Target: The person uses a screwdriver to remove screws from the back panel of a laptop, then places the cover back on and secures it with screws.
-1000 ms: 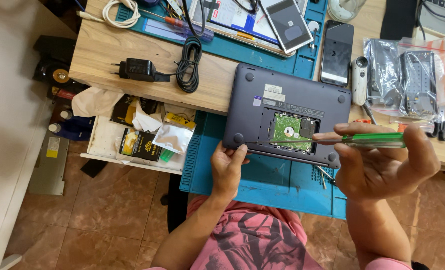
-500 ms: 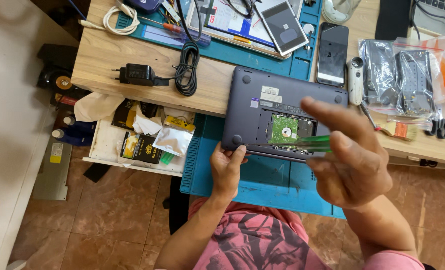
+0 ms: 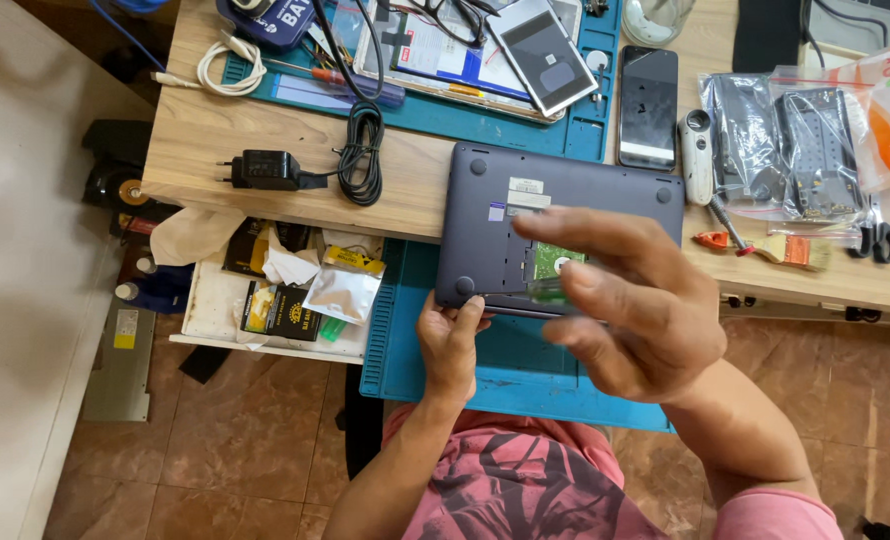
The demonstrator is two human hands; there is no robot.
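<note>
A dark grey laptop (image 3: 555, 200) lies upside down at the table's near edge, its bottom hatch open over a green drive board (image 3: 553, 260). My left hand (image 3: 450, 335) grips the laptop's near left corner from below. My right hand (image 3: 630, 305) hovers blurred above the laptop's near edge, closed around a green-handled screwdriver (image 3: 545, 291) that points left. It hides most of the open bay.
A blue work mat (image 3: 495, 375) hangs under the laptop. On the table lie a black charger (image 3: 265, 170) with coiled cable, a phone (image 3: 649, 105), a tablet (image 3: 543, 52), bagged parts (image 3: 785, 150), a brush (image 3: 790, 248) and scissors (image 3: 877, 238). An open drawer (image 3: 280, 290) holds packets.
My right hand has swung left and nearer the camera with the screwdriver, from beside the laptop's right end to over its near edge. My left hand has kept its grip.
</note>
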